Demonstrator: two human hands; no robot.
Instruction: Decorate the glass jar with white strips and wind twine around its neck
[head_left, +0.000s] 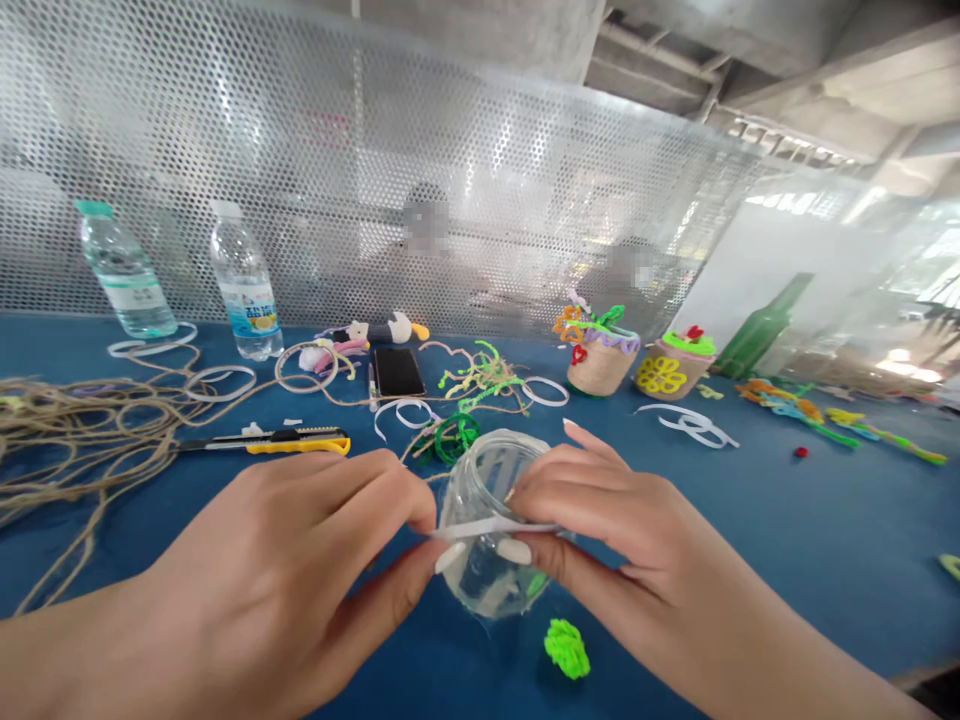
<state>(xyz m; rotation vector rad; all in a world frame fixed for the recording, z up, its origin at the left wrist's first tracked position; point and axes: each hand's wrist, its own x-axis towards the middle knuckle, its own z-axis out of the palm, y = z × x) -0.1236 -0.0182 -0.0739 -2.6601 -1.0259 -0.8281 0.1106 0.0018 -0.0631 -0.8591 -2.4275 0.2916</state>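
Note:
A clear glass jar [486, 530] lies tilted on its side between my hands, its mouth facing up and away. My right hand [615, 530] wraps over the jar from the right, with its fingers around the rim. A flat white strip [496, 527] runs across the jar's front. My left hand [300, 560] pinches the strip's left end between thumb and fingers, close to the glass. A small green pipe-cleaner coil [566, 648] lies on the blue table below the jar, near my right hand.
A heap of jute twine [75, 440] and a yellow utility knife [262, 442] lie left. Behind stand water bottles [244, 285], a phone [399, 372] and decorated jars [604, 360]. A green bottle [761, 325] lies right. Perforated metal mesh [315, 170] backs the table, with blurred people beyond.

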